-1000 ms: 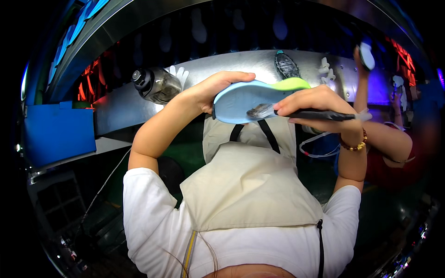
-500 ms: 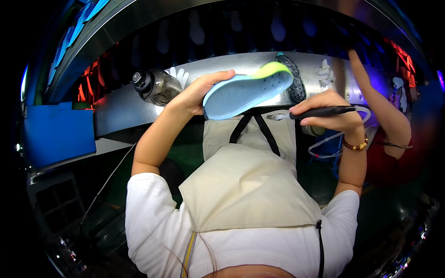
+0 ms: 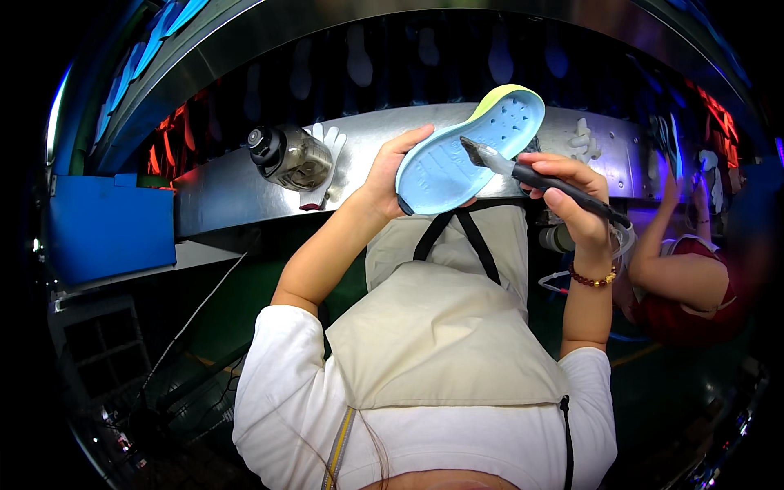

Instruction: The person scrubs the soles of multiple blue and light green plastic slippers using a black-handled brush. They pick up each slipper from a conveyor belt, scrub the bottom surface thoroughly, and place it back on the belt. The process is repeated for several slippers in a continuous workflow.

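Observation:
My left hand (image 3: 382,181) is closed round the heel end of a light blue shoe sole (image 3: 441,173) with a yellow-green outer edge. The sole is tilted so that its inner face shows, with several small holes toward the toe. In my right hand (image 3: 581,196) is a corded hand tool (image 3: 531,176) with a black handle and a flat metal tip. The tip lies over the middle of the sole in this view; I cannot tell whether it touches. A pale cable runs from the handle past my wrist.
A metal workbench (image 3: 220,192) runs across ahead of me. On it stand a dark-capped bottle (image 3: 298,159), a white glove (image 3: 333,140) beside it, and a crumpled white item (image 3: 583,140) at right. A blue box (image 3: 110,229) is at left. A person in red (image 3: 686,290) works at right.
The sole has moved right and been turned to show more of its inner face. My right hand has raised the tool, bringing its tip from beside the sole to over it.

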Action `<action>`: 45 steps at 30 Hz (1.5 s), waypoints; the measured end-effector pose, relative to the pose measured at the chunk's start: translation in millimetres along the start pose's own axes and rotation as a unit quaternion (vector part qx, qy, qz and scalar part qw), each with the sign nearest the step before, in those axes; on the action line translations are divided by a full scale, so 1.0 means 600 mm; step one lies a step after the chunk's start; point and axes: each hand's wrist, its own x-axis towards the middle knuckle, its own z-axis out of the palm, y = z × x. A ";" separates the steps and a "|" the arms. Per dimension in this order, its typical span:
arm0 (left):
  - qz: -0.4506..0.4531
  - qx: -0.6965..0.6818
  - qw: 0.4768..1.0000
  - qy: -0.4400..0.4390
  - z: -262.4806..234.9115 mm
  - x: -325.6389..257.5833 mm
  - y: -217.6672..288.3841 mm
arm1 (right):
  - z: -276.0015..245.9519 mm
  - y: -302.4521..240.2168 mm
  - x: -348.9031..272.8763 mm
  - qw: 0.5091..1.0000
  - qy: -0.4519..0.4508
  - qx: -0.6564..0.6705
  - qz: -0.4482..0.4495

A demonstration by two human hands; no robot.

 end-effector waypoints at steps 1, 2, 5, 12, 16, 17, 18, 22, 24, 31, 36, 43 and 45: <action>0.005 0.005 1.000 -0.004 0.000 0.001 -0.002 | 0.001 0.002 -0.001 1.000 -0.010 0.004 0.009; 0.010 0.010 1.000 -0.008 0.001 0.003 -0.004 | 0.003 0.009 0.000 0.999 -0.034 0.026 -0.012; 0.028 -0.017 0.999 0.025 -0.002 0.015 -0.009 | 0.037 0.012 -0.001 0.997 -0.057 0.022 0.038; 0.042 0.032 0.999 0.010 0.008 0.014 -0.017 | 0.058 0.050 -0.005 0.998 0.020 -0.047 0.046; 0.060 0.020 0.998 0.007 -0.016 0.026 -0.026 | 0.054 0.061 -0.006 0.989 0.069 -0.127 0.021; 0.070 0.021 0.997 0.020 -0.015 0.026 -0.028 | 0.052 0.069 -0.006 0.985 0.093 -0.144 0.021; 0.081 0.022 0.996 0.033 -0.014 0.026 -0.029 | 0.049 0.074 -0.006 0.980 0.116 -0.161 0.020; 0.112 0.044 0.991 0.057 -0.021 0.032 -0.034 | 0.048 0.084 0.002 0.966 0.154 -0.205 0.006; 0.108 0.025 0.993 0.047 -0.025 0.032 -0.036 | 0.044 0.096 0.010 0.935 0.181 -0.283 -0.115; 0.111 0.028 0.992 0.045 -0.021 0.028 -0.045 | 0.006 0.120 0.044 0.891 0.251 -0.352 -0.139; 0.125 0.028 0.991 0.023 -0.017 0.038 -0.040 | 0.042 0.118 0.047 0.850 0.197 -0.461 -0.164; 0.137 0.040 0.990 0.021 -0.048 0.037 -0.020 | 0.095 0.095 0.015 0.886 0.127 -0.411 -0.175; 0.151 0.047 0.986 0.056 -0.042 0.038 -0.020 | 0.096 0.075 0.000 0.932 0.106 -0.324 -0.125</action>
